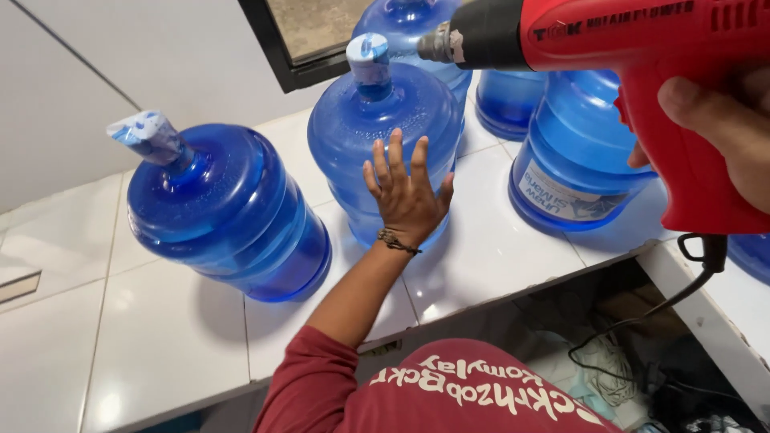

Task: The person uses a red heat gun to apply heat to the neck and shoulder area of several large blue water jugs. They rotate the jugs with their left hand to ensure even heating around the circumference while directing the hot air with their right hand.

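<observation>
Blue capped jug (377, 144) under flat, spread left hand (407, 192); right hand (722, 132) grips red heat gun (642, 72).

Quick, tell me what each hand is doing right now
Left hand: open, fingers spread, palm flat against the side of the middle blue plastic water jug.
Right hand: closed around the grip of the red plastic heat gun.

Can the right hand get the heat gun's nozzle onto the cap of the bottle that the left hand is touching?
Probably yes. The heat gun in the right hand points at that cap with nothing between, while the left hand rests lower, on the bottle.
</observation>
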